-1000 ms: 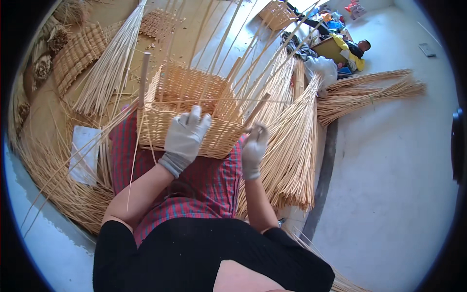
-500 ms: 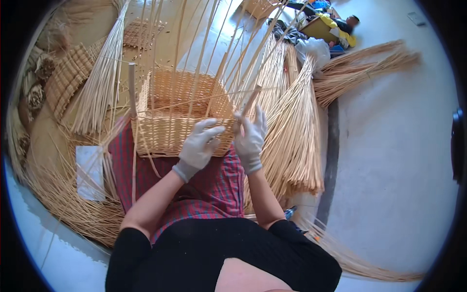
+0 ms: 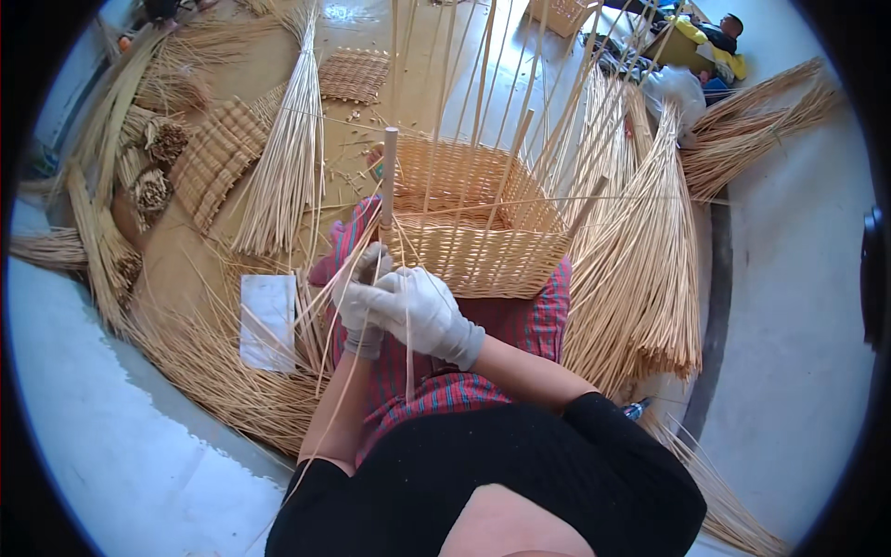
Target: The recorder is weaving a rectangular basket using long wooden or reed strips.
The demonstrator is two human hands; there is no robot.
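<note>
A woven wicker basket (image 3: 478,265) rests on my lap, tall upright strands rising from its sides and a thick stick (image 3: 389,176) standing at its near left corner. Just below that corner both my gloved hands meet. My left hand (image 3: 360,311) is closed round thin wicker strands (image 3: 332,302), which fan out to the left. Across its front lies my right hand (image 3: 422,311), fingers curled together on the same strands and partly covering the left. A second stick (image 3: 588,204) leans outward at the near right corner.
Large bundles of wicker strands (image 3: 640,278) stand to the right. Leftward lie a pile of loose strands (image 3: 223,381), a white sheet (image 3: 267,325), a woven panel (image 3: 218,162) and a pale bundle (image 3: 283,167). A red plaid cloth (image 3: 548,325) covers my lap.
My view has swung left. Both hands have gone from the basket's front and right corner to its near left corner, closing on wicker strands there.
</note>
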